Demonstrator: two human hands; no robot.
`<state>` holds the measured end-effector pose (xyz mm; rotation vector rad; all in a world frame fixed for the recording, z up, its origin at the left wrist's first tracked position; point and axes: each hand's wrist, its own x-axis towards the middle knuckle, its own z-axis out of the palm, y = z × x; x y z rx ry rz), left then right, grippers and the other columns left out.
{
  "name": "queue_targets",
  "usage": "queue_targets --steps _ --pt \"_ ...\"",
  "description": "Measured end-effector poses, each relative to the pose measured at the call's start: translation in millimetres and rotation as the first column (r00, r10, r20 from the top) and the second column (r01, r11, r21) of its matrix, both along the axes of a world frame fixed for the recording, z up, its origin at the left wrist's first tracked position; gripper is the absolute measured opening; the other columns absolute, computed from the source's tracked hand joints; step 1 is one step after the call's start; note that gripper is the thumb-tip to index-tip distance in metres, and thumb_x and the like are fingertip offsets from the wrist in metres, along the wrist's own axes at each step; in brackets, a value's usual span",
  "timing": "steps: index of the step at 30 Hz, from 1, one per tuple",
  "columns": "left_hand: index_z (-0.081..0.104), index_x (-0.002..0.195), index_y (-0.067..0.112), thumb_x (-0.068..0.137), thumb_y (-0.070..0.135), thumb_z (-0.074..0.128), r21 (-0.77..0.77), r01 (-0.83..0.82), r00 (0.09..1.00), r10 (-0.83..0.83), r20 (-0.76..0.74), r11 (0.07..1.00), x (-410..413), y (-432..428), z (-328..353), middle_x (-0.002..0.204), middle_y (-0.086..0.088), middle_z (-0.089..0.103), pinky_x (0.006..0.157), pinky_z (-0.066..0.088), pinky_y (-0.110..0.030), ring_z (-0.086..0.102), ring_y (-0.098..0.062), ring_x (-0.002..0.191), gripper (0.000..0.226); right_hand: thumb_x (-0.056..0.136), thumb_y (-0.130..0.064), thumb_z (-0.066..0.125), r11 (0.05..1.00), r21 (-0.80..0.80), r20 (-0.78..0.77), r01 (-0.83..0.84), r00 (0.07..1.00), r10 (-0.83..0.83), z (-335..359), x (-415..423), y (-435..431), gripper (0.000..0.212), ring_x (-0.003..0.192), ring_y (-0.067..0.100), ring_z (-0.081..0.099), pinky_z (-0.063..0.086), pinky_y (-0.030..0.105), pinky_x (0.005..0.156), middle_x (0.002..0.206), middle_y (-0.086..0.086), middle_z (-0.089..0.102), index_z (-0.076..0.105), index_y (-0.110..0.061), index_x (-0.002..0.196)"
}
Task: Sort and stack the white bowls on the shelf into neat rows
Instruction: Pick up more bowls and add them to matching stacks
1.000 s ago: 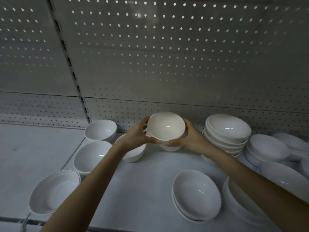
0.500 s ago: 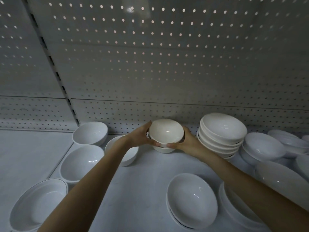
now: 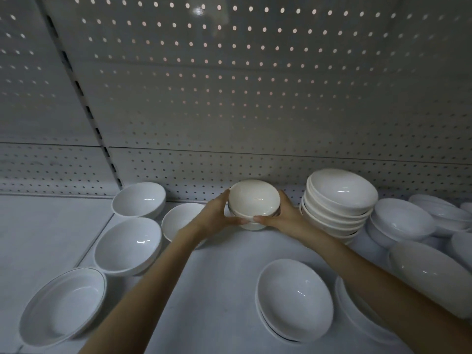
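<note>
While three loose white bowls point(image 3: 129, 245) sit singly along the left of the shelf point(image 3: 217, 282), a person's left hand point(image 3: 217, 217) and right hand point(image 3: 284, 215) clasp a small bowl point(image 3: 252, 198) between them near the perforated back panel point(image 3: 255, 98). The fingers curl round its sides and the thumbs nearly meet at its front rim. It sits nested on a lower bowl point(image 3: 252, 227) resting on the shelf. Just right of the right hand stands a tall stack point(image 3: 339, 200) of wider bowls, with more bowls point(image 3: 403, 222) crowding the far right.
</note>
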<state>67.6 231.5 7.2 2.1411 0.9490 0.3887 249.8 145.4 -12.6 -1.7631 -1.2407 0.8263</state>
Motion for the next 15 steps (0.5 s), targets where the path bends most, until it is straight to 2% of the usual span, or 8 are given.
queue_targets --steps 2,4,6,7,9,12,13,15 --pt "0.035 0.144 0.015 0.084 0.024 0.071 0.065 -0.132 0.983 0.122 0.138 0.989 -12.3 -27.7 -1.6 0.137 0.007 0.046 0.097 0.024 -0.013 0.04 -0.01 0.126 0.07 0.072 -0.032 0.079 0.998 0.065 0.107 0.009 0.994 -0.016 5.3 -6.9 -3.8 0.082 0.126 0.022 0.04 0.038 0.04 0.105 0.138 0.006 0.037 0.031 -0.015 0.136" --pt "0.047 0.135 0.017 0.089 0.019 0.065 0.104 -0.292 0.908 0.241 0.344 0.951 -28.4 -51.4 -11.0 0.133 0.01 0.051 0.102 0.029 -0.012 0.044 0.0 0.123 0.05 0.08 -0.03 0.072 0.996 0.051 0.294 -0.068 0.955 0.051 10.5 -15.7 -7.9 0.085 0.139 0.029 0.02 0.026 0.04 0.112 0.148 0.012 0.018 0.02 -0.006 0.143" --pt "0.055 0.119 0.031 0.094 0.013 0.057 0.006 -0.43 0.775 0.366 0.515 0.903 -43.1 -76.7 -22.3 0.121 0.02 0.058 0.098 0.042 -0.023 0.05 0.012 0.111 0.031 0.086 -0.034 0.064 0.98 -0.066 0.461 -0.186 0.866 0.195 15.4 -27.1 -13.9 0.092 0.144 0.025 -0.011 0.007 0.039 0.117 0.155 0.009 -0.012 0.002 -0.007 0.148" --pt "0.056 0.113 0.035 0.095 0.012 0.053 -0.071 -0.494 0.694 0.443 0.568 0.866 -47.4 -89.1 -28.1 0.117 0.021 0.059 0.096 0.044 -0.025 0.051 0.011 0.109 0.03 0.088 -0.036 0.062 0.965 -0.094 0.496 -0.243 0.83 0.257 17.8 -32.7 -17.1 0.09 0.143 0.022 -0.018 0.001 0.038 0.118 0.155 0.004 -0.019 0.001 -0.011 0.149" --pt "0.055 0.113 0.033 0.096 0.009 0.05 -0.202 -0.595 0.543 0.574 0.613 0.778 -51.2 -110.7 -36.3 0.119 0.012 0.057 0.097 0.041 -0.028 0.052 0.0 0.112 0.03 0.09 -0.037 0.058 0.931 -0.106 0.452 -0.349 0.817 0.358 22.2 -45.6 -20.4 0.079 0.144 0.015 -0.014 0.003 0.031 0.115 0.156 -0.006 -0.017 0.009 -0.02 0.15" --pt "0.043 0.132 0.018 0.096 0.005 0.048 -0.407 -0.637 0.394 0.73 0.559 0.655 -53.1 -117.4 -50.6 0.136 0.002 0.042 0.104 0.036 -0.031 0.042 -0.008 0.121 0.039 0.093 -0.032 0.055 0.882 -0.087 0.406 -0.463 0.793 0.455 27.1 -67.2 -12.4 0.061 0.143 0.008 0.007 0.013 0.021 0.11 0.157 -0.009 0.001 0.025 -0.024 0.146" --pt "0.036 0.138 0.015 0.096 0.005 0.048 -0.476 -0.626 0.373 0.773 0.513 0.618 -54.0 -113.4 -53.1 0.142 -0.001 0.037 0.108 0.034 -0.035 0.039 -0.012 0.126 0.045 0.094 -0.031 0.055 0.861 -0.095 0.439 -0.5 0.755 0.487 26.5 -74.2 -7.1 0.058 0.143 0.009 0.009 0.013 0.022 0.113 0.157 -0.007 0.007 0.03 -0.023 0.145" --pt "0.023 0.146 0.014 0.097 0.01 0.048 -0.555 -0.59 0.395 0.81 0.434 0.586 -56.2 -103.4 -56.8 0.152 -0.004 0.026 0.115 0.027 -0.042 0.03 -0.02 0.138 0.055 0.094 -0.031 0.054 0.818 -0.136 0.519 -0.558 0.663 0.539 21.8 -87.5 2.4 0.055 0.144 0.012 0.009 0.012 0.031 0.117 0.157 -0.003 0.014 0.033 -0.021 0.144"
